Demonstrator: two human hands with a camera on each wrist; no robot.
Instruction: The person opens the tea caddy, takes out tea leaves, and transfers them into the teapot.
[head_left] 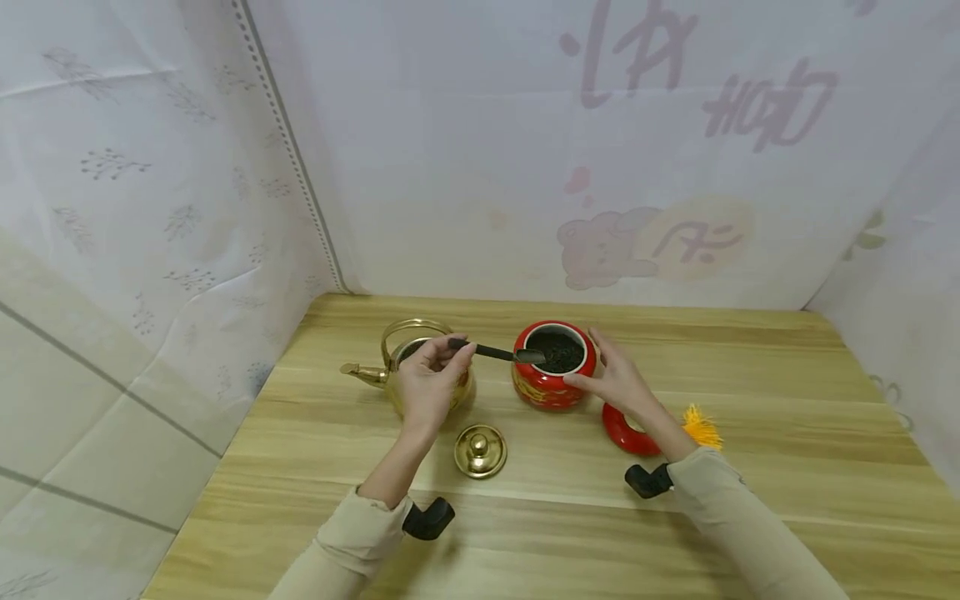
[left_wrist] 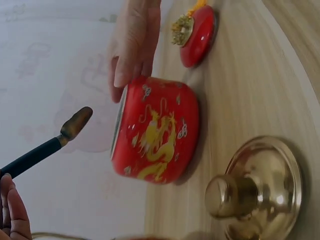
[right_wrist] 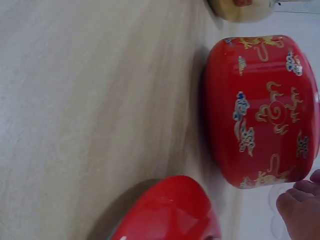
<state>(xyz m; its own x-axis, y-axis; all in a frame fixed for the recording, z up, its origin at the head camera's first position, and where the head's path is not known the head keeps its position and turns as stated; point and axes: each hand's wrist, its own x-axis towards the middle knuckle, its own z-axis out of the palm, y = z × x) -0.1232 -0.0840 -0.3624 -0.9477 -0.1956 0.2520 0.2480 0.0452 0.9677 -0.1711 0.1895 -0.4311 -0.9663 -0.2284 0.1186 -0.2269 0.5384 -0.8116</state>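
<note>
We see the left hand (head_left: 429,390) left of centre in the head view, its thumb and fingers pinching the black handle of a slim scoop with a narrow, rounded head (head_left: 493,352). The scoop points right, its head over the left rim of a round, glossy red jar with a golden dragon design (head_left: 550,397), which stands right of centre. We see dark, loose contents (head_left: 558,354) inside the jar; the left wrist view shows the scoop's head apart from the wall.

The right hand (head_left: 618,379) touches the jar at its right side, thumb and fingers spread and fairly straight about the rim.

Behind the left hand we find a shiny brass teapot with an arched handle (head_left: 463,390), its spout toward the left of the frame. Below centre lies a round brass lid with a knob (head_left: 480,452). A red domed lid (head_left: 625,432) lies at lower right, partly hidden by the right forearm, near a bright yellow-orange tassel (head_left: 702,427). All rest on a pale wood-grain table (head_left: 555,525).
</note>
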